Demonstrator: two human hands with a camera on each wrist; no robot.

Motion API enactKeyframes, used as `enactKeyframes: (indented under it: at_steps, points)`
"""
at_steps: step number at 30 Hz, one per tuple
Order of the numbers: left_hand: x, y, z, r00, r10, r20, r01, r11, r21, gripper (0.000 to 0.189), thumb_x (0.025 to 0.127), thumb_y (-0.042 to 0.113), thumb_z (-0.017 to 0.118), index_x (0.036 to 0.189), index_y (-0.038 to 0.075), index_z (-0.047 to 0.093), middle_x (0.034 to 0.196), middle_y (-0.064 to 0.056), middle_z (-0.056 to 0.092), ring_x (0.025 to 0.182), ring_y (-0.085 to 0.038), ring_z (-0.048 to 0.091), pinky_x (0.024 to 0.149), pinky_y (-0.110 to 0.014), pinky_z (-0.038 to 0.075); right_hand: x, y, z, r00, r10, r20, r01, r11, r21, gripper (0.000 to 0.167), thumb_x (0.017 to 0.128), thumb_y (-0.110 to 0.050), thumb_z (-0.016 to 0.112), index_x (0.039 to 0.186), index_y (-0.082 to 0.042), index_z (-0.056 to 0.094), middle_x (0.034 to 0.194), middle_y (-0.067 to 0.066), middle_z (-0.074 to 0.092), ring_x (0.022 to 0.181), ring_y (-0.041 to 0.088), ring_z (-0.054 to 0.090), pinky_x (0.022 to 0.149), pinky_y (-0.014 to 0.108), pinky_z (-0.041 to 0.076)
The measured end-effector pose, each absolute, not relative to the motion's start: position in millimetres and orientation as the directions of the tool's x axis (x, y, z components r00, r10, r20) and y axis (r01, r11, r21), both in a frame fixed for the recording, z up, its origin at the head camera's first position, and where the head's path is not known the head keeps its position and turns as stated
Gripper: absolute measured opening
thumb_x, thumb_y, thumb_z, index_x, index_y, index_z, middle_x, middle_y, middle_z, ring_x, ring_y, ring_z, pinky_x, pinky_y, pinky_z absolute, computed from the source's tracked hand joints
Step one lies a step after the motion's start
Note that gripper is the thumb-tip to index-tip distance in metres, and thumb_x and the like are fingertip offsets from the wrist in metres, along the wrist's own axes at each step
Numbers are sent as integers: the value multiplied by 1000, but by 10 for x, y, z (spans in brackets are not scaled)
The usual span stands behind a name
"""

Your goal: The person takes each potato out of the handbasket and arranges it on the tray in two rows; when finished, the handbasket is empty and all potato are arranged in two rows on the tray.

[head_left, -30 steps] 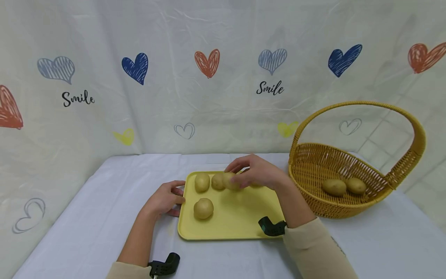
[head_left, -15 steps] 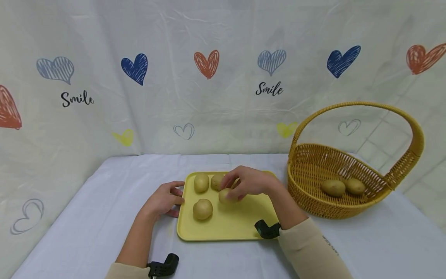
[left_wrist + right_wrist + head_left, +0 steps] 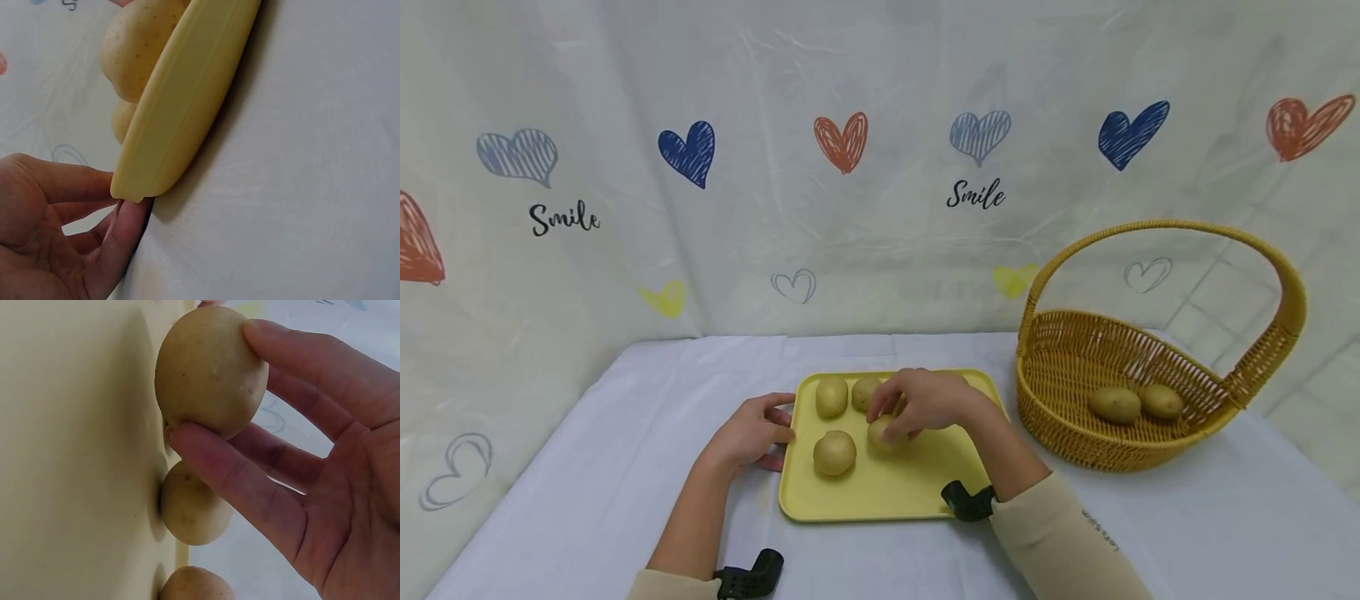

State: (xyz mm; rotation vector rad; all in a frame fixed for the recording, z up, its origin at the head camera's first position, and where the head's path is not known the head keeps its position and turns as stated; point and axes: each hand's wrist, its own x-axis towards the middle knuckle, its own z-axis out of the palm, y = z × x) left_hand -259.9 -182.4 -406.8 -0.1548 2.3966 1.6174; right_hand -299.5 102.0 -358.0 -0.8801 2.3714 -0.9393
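Note:
In the head view, my right hand point(image 3: 925, 404) pinches a pale potato point(image 3: 883, 437) between thumb and fingers, close over the middle of a yellow tray point(image 3: 887, 496). The right wrist view shows this potato point(image 3: 209, 375) with the thumb on one side and fingers on the other. My left hand point(image 3: 751, 433) grips the tray's left edge; in the left wrist view its fingers lie at both sides of the tray's rim point(image 3: 181, 119). On the tray stand a front-left potato point(image 3: 834, 452), a back-left potato point(image 3: 832, 397) and another back potato point(image 3: 865, 393), partly hidden by the right hand.
A wicker basket point(image 3: 1093, 446) with a tall arched handle stands right of the tray. Inside it lie two potatoes, one left point(image 3: 1115, 405) and one right point(image 3: 1161, 402). White cloth point(image 3: 587, 467) covers the table, and a heart-printed sheet point(image 3: 880, 233) hangs behind.
My right hand has brought its potato from the tray's back row forward and slightly left, lowering it toward the tray's middle. The left hand keeps its hold on the tray edge.

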Motion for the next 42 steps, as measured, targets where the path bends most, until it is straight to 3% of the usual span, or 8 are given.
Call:
enactKeyframes:
  at_steps: [5, 26, 34, 42]
  points:
    - [-2596, -1828, -4075, -964, 45, -263, -228, 375, 899, 64, 91, -4, 65, 151, 9, 50, 118, -14, 54, 87, -22, 60, 60, -36, 63, -2980, 967, -3610, -673, -722, -163, -424, 557, -714, 25, 80, 0, 79, 104, -7, 78, 103, 11, 72, 82, 14, 64, 67, 29, 59]
    - [-2616, -1815, -4084, -964, 50, -262, -224, 377, 899, 64, 93, -2, 66, 153, 8, 47, 118, -14, 53, 89, -22, 61, 61, -36, 63, -2953, 954, -3600, -674, -715, -187, -422, 579, -698, 26, 81, -2, 81, 106, -10, 79, 102, 13, 70, 75, 11, 62, 66, 34, 60]
    - [-2614, -1813, -4089, -964, 43, -262, -226, 381, 896, 64, 93, -2, 66, 153, 9, 48, 118, -14, 53, 89, -22, 60, 60, -36, 63, -2942, 954, -3591, -658, -732, -177, -443, 567, -695, 27, 79, -2, 82, 104, -12, 80, 102, 6, 71, 89, 12, 63, 70, 25, 58]
    - [-2618, -1816, -4088, -965, 45, -260, -223, 383, 896, 64, 92, -2, 66, 153, 9, 48, 118, -14, 53, 88, -22, 60, 60, -35, 62, -2937, 954, -3591, -637, -743, -207, -411, 554, -724, 28, 80, 0, 82, 105, -12, 80, 99, 5, 71, 82, 11, 64, 69, 26, 59]
